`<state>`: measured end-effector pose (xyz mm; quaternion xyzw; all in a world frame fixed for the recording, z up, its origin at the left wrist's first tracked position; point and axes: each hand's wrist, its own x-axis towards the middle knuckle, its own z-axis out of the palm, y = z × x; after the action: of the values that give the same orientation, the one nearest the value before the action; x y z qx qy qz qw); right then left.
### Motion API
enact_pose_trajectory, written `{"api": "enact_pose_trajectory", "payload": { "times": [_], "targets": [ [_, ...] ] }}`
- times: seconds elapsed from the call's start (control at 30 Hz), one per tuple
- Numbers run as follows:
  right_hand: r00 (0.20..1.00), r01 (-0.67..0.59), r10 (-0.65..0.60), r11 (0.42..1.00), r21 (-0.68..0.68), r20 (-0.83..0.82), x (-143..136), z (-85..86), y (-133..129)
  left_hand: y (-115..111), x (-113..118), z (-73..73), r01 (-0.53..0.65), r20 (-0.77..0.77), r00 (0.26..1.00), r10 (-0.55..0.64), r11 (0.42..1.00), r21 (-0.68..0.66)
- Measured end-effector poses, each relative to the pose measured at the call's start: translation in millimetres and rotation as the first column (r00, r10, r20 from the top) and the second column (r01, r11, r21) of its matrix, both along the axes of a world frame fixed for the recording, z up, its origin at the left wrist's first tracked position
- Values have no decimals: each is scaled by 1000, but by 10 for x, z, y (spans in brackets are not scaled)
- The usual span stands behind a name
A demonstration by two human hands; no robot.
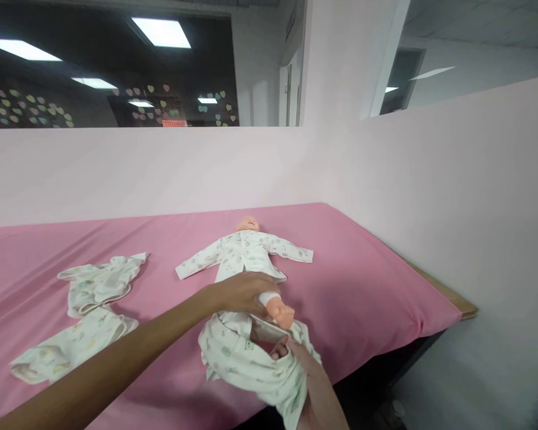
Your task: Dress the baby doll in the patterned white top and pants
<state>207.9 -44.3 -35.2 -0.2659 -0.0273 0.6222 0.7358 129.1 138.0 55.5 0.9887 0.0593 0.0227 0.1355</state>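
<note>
across the pink-covered surface point(354, 251): clothed doll point(247, 254), on its back, head toward the far side. at the near edge: printed garment point(240, 358), bunched below the doll's torso, opening uppermost. left hand point(246, 291) closed round the white-banded leg point(268, 297); right hand point(308, 364) gripping the garment's rim. smallest, bare foot point(282, 313), just over the opening. for sound technique: support the leg lightly, hold the rim wide, smooth inner folds, and keep the toes clear of the fabric edge.

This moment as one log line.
left hand: gripping peach plastic doll near bare foot | right hand: holding white green-printed cloth garment | doll: lying on pink cloth cover
</note>
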Motion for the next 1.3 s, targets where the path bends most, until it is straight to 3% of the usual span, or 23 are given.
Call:
{"api": "enact_pose_trajectory", "payload": {
  "times": [0.17, 0.27, 0.47, 0.57, 0.67, 0.73, 0.87, 0.97, 1.07, 1.17, 1.3],
  "targets": [
    [992, 83, -80, 996, -30, 95, 218, 157, 32, -35, -61, -324, 86, 42, 994, -104, 951, 298],
    [979, 106, -102, 994, -16, 175, 175, 142, 100, -84, -56, -389, 82, 53, 993, -108, 931, 356],
    [984, 77, -66, 995, -63, 168, 58, 98, 205, -194, -6, -280, 34, -7, 999, -33, 960, 277],
    [991, 44, -32, 995, -91, 129, 45, 168, 266, -305, -100, -112, -58, -45, 997, 62, 994, 89],
    [995, 11, -2, 996, -87, 98, 33, 225, 296, -544, -274, 16, -252, -28, 968, 251, 957, -141],
    [994, -38, 46, 997, -74, 102, 28, 237, 278, -773, -368, 6, -337, 3, 939, 344, 920, -202],
    [977, -138, 152, 986, -95, 151, 27, 269, 179, -1192, -363, -218, -330, 57, 938, 341, 933, -141],
    [969, -125, 153, 981, -146, 194, 19, 347, 108, -1319, -226, -399, -430, 59, 901, 430, 903, -13],
    [967, -125, 154, 981, -150, 203, 3, 412, 73, -1295, -126, -504, -495, 82, 869, 489, 854, 160],
    [976, -123, 131, 991, -53, 174, -8, 399, 86, -1202, -141, -535, -455, 153, 890, 429, 851, 261],
    [990, -82, 74, 995, 64, 118, -23, 299, 156, -1072, -255, -476, -403, 235, 903, 358, 897, 180]
  ]
}}
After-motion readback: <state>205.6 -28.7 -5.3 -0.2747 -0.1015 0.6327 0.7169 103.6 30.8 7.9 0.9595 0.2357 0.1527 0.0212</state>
